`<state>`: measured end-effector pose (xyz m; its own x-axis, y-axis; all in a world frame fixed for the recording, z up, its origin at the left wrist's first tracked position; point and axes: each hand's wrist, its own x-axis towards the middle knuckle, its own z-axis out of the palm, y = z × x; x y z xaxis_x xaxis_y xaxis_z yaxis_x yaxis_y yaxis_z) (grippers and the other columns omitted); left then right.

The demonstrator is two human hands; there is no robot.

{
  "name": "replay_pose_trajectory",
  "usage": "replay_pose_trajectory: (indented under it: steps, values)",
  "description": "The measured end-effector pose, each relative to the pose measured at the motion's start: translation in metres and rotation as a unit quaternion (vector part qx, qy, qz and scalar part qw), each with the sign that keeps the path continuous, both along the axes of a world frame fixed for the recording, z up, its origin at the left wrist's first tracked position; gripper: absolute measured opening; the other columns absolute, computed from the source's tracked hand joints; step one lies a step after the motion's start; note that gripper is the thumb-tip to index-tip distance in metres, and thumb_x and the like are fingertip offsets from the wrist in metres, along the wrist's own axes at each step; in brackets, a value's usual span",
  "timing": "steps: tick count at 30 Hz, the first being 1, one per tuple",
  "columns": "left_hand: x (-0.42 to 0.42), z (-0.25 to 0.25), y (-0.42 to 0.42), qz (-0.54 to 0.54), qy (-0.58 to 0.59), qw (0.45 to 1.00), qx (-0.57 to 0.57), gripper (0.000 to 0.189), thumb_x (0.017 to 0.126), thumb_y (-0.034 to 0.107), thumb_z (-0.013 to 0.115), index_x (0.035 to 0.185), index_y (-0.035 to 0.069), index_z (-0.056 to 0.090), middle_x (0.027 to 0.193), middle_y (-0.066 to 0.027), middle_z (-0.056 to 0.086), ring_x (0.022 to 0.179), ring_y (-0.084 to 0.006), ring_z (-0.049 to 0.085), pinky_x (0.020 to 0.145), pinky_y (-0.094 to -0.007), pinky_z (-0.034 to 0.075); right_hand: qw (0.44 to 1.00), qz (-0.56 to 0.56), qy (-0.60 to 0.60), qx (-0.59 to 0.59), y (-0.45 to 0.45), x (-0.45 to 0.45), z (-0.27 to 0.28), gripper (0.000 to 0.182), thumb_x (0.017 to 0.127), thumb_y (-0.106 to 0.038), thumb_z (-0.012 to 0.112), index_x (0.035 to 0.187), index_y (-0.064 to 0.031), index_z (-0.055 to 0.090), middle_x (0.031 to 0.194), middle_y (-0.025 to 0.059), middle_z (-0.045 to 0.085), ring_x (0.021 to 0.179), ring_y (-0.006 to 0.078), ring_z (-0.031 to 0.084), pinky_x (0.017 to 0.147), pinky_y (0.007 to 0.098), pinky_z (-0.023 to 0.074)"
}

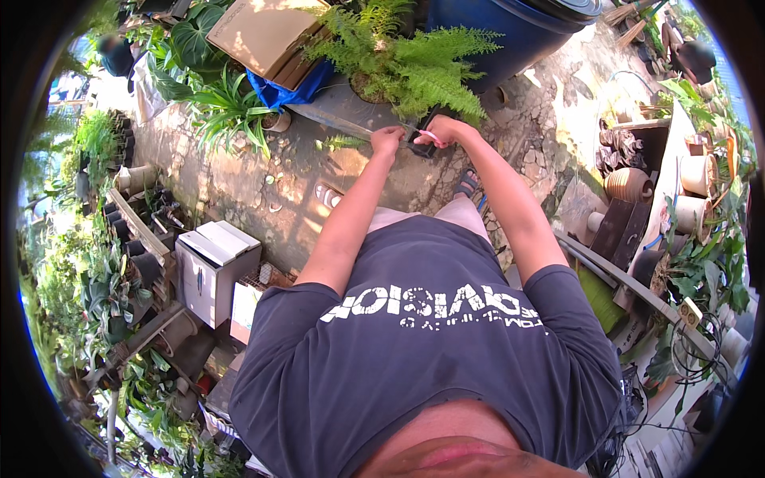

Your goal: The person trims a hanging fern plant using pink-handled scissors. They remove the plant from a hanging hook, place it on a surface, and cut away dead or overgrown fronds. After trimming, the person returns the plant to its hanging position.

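In front of me a leafy green potted fern [412, 71] stands on a grey tabletop [326, 115]. My left hand [388, 141] is pinched closed at the table's near edge. A small fern frond [343, 142] sticks out leftward from its fingers. Just to the right, my right hand [447, 129] grips scissors [431, 138] with pink-and-white handles. Their blades point towards my left hand and are partly hidden by the fingers. Below the right hand is a small black plastic container [423, 148], mostly covered.
Behind the fern stands a blue drum [508, 42]. Cardboard boxes [266, 36] rest on blue plastic at the left. A white cabinet [206, 272] stands left of me; clay pots [627, 184] and a wooden rail [633, 293] are right. Two people are in the distance.
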<state>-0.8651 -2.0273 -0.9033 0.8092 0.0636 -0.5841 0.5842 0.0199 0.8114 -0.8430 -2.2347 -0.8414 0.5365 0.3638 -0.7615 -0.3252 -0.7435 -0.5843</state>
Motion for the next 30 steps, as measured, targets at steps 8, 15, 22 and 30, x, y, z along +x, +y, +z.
replay_pose_trajectory:
  steps: [8,15,22,30]
  values:
    - [-0.008,-0.012,0.028,0.055,-0.079,0.973,0.208,0.029,0.081,0.011,0.071,0.108,0.000,0.071,0.103,-0.0124,0.073,0.095,-0.0249,0.069,0.086,-0.0351,0.054,0.991,0.021,0.131,-0.031,-0.001,-0.012,0.044,0.092,0.081,-0.084,0.058,0.116,0.0000,0.069,0.070,0.0068,0.067,0.073,0.0203,0.068,0.069,0.0394,0.0502]
    - [0.019,0.026,0.001,0.002,-0.136,0.982,0.129,0.052,0.081,0.020,0.080,0.125,-0.003,0.063,0.120,-0.0178,0.068,0.110,-0.0246,0.066,0.094,-0.0377,0.051,0.991,-0.040,0.127,-0.004,-0.011,-0.009,0.046,0.095,0.082,-0.084,0.056,0.115,0.0044,0.067,0.069,0.0078,0.065,0.069,0.0197,0.067,0.064,0.0362,0.0499]
    - [0.048,0.010,-0.007,-0.056,-0.080,0.989,0.110,0.058,0.076,0.020,0.086,0.123,-0.006,0.063,0.106,-0.0149,0.071,0.094,-0.0233,0.068,0.082,-0.0362,0.053,0.993,-0.077,0.090,-0.015,-0.017,0.000,0.047,0.086,0.083,-0.082,0.058,0.101,0.0018,0.068,0.071,0.0085,0.066,0.059,0.0166,0.064,0.053,0.0312,0.0460]
    - [0.046,-0.003,-0.023,0.062,0.045,0.988,-0.134,0.022,0.084,0.012,0.081,0.100,0.002,0.070,0.086,-0.0064,0.072,0.068,-0.0132,0.066,0.055,-0.0288,0.047,0.993,-0.104,0.054,0.002,-0.020,-0.001,0.043,0.075,0.084,-0.072,0.068,0.092,0.0023,0.070,0.067,0.0067,0.063,0.057,0.0150,0.062,0.049,0.0287,0.0447]
